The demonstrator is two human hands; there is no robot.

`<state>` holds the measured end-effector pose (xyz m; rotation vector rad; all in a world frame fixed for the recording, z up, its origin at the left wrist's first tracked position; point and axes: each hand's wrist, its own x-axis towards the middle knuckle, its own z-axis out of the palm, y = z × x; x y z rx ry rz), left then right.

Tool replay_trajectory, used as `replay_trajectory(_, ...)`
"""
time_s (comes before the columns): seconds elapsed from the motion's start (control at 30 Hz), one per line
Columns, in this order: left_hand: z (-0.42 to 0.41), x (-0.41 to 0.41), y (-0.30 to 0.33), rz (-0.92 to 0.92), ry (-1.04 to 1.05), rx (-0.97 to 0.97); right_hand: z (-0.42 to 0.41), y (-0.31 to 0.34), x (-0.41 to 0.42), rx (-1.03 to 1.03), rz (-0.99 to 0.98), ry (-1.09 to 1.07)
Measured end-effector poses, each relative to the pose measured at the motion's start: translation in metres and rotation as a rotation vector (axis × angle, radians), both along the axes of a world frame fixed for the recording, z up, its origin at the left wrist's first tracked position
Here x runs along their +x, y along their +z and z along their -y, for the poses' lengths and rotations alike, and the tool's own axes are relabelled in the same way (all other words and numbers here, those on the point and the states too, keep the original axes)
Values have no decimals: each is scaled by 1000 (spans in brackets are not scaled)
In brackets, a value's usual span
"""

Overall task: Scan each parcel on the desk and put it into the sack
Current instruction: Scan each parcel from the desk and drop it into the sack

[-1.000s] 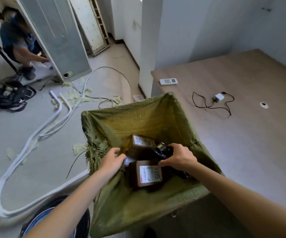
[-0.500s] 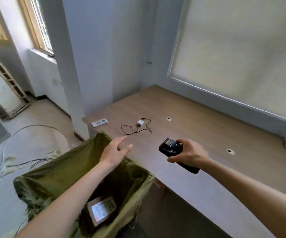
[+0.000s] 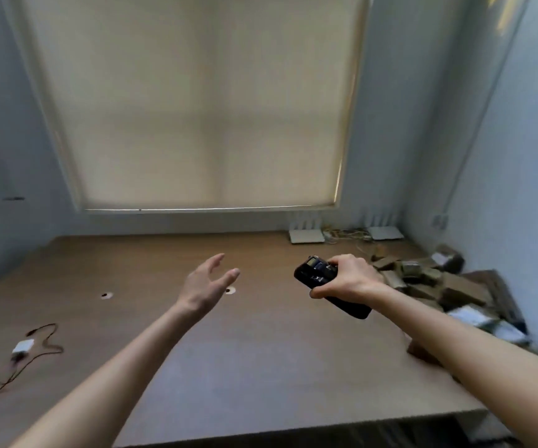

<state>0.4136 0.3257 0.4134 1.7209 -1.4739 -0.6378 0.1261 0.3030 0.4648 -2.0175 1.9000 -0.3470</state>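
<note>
My right hand grips a black handheld scanner above the wooden desk, its small screen facing up. My left hand hovers over the middle of the desk with fingers spread and nothing in it. A pile of brown cardboard parcels with white labels lies at the desk's far right corner, just beyond my right hand. The green sack is out of view.
A white charger with a dark cable lies at the desk's left edge. Two white routers and tangled wires sit against the back wall under a closed blind. Two small round holes mark the desktop. Walls close in the right side.
My view has swung right, from the sack to the desk and the parcel pile. Both hands left the sack and now hang over the desktop, the right still holding the scanner.
</note>
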Motion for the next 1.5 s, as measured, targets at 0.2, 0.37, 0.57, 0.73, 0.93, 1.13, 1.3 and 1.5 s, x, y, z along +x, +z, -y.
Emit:
replay_trajectory(0.2,92,-197,-8,3,-274,-4,27,-3,-196,14,-12,-247)
replay_trajectory(0.37,137,-329,-18,3,-438,6,37,-10,-322,6,8,-454)
replay_trajectory(0.57,185,-439,-38,-14,-539,68,57,-33,-422,57,41,-595)
replay_trajectory(0.73,239,-504,-69,12,-608,144,95,-68,-475,94,51,-669)
replay_trajectory(0.93,320,-565,-121,8,-630,221,169,-116,-519,159,57,-683)
replay_trajectory(1.13,381,-601,-186,42,-624,331,232,-167,-547,228,75,-675)
replay_trajectory(1.3,402,-619,-252,66,-622,438,270,-225,-569,283,58,-673)
replay_trajectory(1.5,401,-637,-320,56,-586,586,304,-288,-597,358,35,-590)
